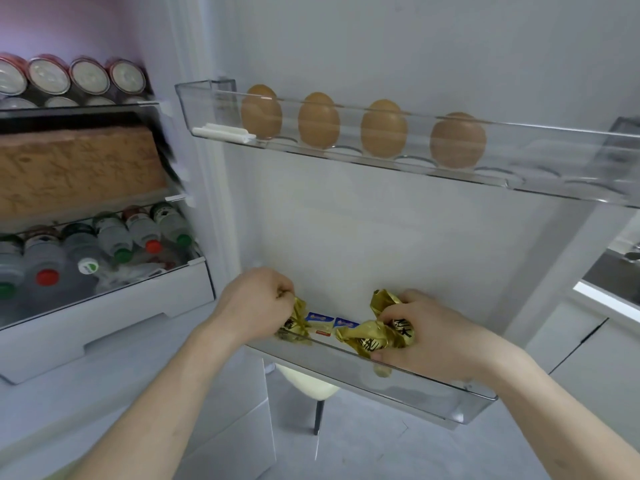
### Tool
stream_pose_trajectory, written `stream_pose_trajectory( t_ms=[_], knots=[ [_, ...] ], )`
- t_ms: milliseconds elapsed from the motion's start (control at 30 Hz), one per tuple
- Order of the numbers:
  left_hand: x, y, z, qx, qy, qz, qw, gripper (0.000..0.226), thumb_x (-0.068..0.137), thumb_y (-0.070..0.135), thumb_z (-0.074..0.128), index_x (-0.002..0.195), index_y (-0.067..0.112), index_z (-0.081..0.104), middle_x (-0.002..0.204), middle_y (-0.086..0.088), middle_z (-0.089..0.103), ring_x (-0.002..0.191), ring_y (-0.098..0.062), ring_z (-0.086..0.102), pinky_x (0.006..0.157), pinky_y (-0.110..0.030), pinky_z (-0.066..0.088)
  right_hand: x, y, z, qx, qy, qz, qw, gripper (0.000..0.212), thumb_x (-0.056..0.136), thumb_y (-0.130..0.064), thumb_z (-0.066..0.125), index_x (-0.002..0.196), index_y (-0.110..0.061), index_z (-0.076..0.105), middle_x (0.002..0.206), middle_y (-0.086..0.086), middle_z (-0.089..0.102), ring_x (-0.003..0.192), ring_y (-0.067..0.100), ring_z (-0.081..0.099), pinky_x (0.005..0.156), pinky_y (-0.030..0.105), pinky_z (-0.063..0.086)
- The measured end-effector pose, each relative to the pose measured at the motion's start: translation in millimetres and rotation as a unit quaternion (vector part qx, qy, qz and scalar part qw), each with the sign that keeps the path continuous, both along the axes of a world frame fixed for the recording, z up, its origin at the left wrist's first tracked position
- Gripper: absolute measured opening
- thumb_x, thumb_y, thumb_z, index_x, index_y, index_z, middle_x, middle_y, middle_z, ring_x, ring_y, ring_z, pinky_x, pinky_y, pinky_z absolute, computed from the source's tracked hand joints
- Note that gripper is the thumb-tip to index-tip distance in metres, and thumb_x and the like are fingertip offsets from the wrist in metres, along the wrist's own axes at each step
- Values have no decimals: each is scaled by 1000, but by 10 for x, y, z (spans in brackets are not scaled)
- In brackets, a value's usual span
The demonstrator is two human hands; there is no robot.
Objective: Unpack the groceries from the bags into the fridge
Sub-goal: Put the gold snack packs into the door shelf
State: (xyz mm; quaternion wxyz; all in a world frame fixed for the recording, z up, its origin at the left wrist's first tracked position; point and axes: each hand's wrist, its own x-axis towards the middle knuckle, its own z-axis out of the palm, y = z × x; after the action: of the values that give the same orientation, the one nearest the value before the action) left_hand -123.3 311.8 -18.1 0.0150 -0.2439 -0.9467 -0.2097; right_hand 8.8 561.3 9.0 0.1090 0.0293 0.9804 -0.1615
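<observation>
Far left, fridge shelves: cans on top, a brown slab under them, bottles lying in the drawer below. Open door to the right of that. Upper door bin carries four eggs in a row, upright in their cups. Your left hand is at the left end of the lower door bin, grip closed, fingers pinching a gold packet that sits down in the bin. Just right of it, two small blue-and-white packs lie flat in the bin, side by side. Your right hand is further right, grip curled round more gold packets, crumpled foil sticking out above the fingers and over the bin's front wall; exactly how many you can't tell.
</observation>
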Motion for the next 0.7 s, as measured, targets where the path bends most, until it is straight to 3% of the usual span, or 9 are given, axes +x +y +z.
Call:
stream_pose_trajectory(
  t_ms=[300, 433, 533, 700],
  knots=[
    [-29, -225, -53, -25, 20, 31, 999, 26, 72, 27, 36, 69, 14, 59, 76, -5, 64, 77, -31, 59, 65, -37, 53, -294, -334, -43, -3, 34, 43, 998, 52, 80, -74, 68, 120, -40, 65, 110, -14, 47, 105, 9, 53, 92, 32, 49],
    [29, -262, -82, 28, 19, 29, 999, 36, 77, 20, 41, 90, 28, 73, 98, 9, 68, 95, -21, 61, 80, -34, 54, -390, -436, -120, 11, 29, 63, 998, 52, 80, -79, 61, 113, -39, 68, 108, -9, 49, 104, 15, 55, 92, 35, 51],
    [91, -302, -126, 62, 53, 27, 996, 43, 82, 10, 48, 111, 29, 74, 117, 12, 67, 113, -19, 56, 95, -32, 49, -450, -490, -161, 10, 30, 65, 997, 53, 81, -78, 60, 116, -39, 69, 110, -6, 49, 108, 18, 56, 93, 34, 51],
    [342, -297, -236, 143, 98, 22, 985, 50, 83, 6, 54, 123, 31, 70, 135, 20, 54, 130, -5, 41, 109, -14, 27, -526, -595, -250, -19, 53, 61, 997, 49, 83, -78, 60, 116, -42, 67, 111, -9, 47, 117, 19, 53, 96, 33, 49]
  ],
)
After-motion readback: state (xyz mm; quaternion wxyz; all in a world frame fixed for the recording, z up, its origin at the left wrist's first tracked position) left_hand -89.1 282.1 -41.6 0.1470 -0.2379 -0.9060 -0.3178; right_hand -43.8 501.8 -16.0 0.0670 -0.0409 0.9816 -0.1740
